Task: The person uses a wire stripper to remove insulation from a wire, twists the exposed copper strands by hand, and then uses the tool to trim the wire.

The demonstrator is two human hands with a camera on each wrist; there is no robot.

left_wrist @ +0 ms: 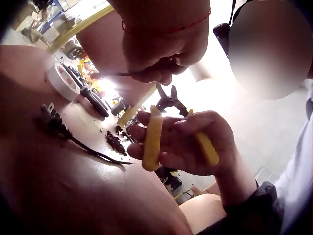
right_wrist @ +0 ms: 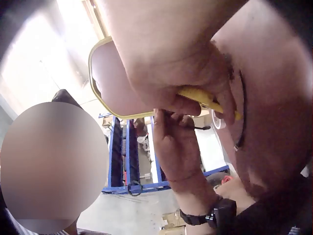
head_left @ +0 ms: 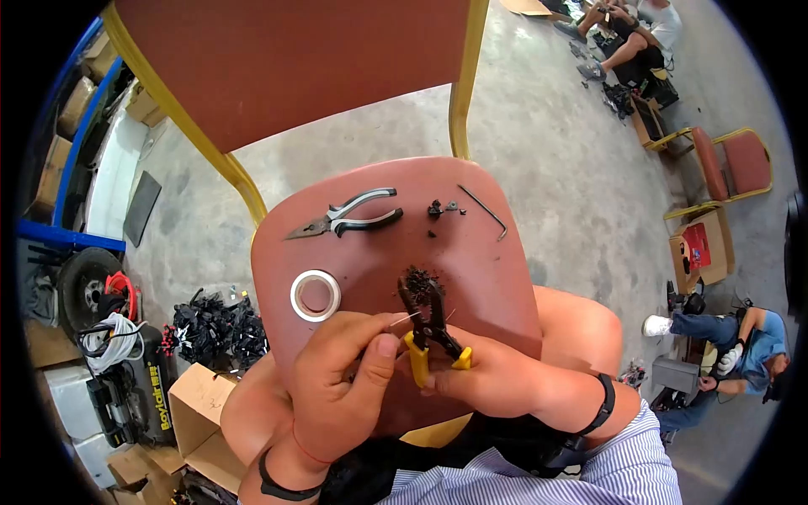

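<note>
The right hand (head_left: 484, 379) grips yellow-handled wire strippers (head_left: 431, 324), whose dark jaws point away from the body and stand parted. In the left wrist view the yellow handles (left_wrist: 153, 142) are spread across that hand's fingers. Close beside the jaws, the left hand (head_left: 343, 379) pinches a thin piece of wire (head_left: 404, 319) between thumb and fingers. Whether the wire touches the jaws I cannot tell. A dark cord with a two-prong plug (left_wrist: 51, 117) lies on the chair seat (left_wrist: 93, 196) in the left wrist view. Small black scraps (head_left: 418, 284) lie behind the strippers.
On the seat are grey-and-black pliers (head_left: 349, 215), a white tape roll (head_left: 316, 295), an L-shaped hex key (head_left: 484, 210) and small black parts (head_left: 435, 209). The chair back (head_left: 295, 59) rises beyond. A cardboard box (head_left: 202, 421) and a black pile (head_left: 220, 332) stand left; other people sit right.
</note>
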